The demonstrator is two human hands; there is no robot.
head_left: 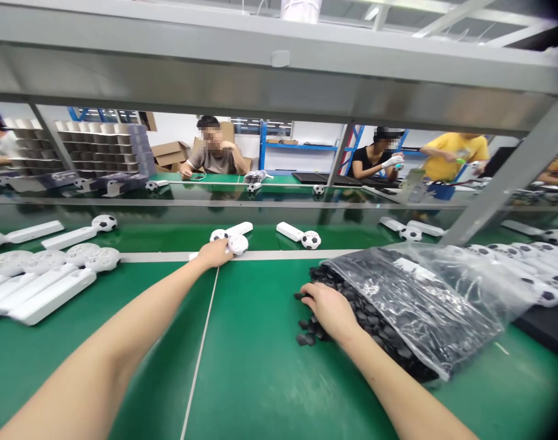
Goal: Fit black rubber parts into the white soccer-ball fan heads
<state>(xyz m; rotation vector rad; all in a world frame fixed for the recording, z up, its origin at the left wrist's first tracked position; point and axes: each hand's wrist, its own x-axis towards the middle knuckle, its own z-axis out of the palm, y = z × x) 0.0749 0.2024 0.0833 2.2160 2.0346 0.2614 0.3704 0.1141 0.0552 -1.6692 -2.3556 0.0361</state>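
My left hand [213, 253] reaches to the far edge of the green table, fingers closed on a white device with a round head [238, 244]. Another white soccer-ball-headed device [242, 228] lies right behind it, partly covered. My right hand [330, 307] is among small black pieces [374, 318] spilling from the mouth of a clear plastic bag [420, 299]. Thumb and fingers are pinched at a small black piece [299, 296]. A few loose black pieces [306, 338] lie on the table just below that hand.
White devices [54, 293] are stacked at the left, and more [544, 281] lie at the right. Beyond the pale table edge, a green belt carries soccer-ball-headed devices [310, 239]. A metal beam [279, 79] crosses overhead; a slanted post [503, 177] stands right. Several people sit across.
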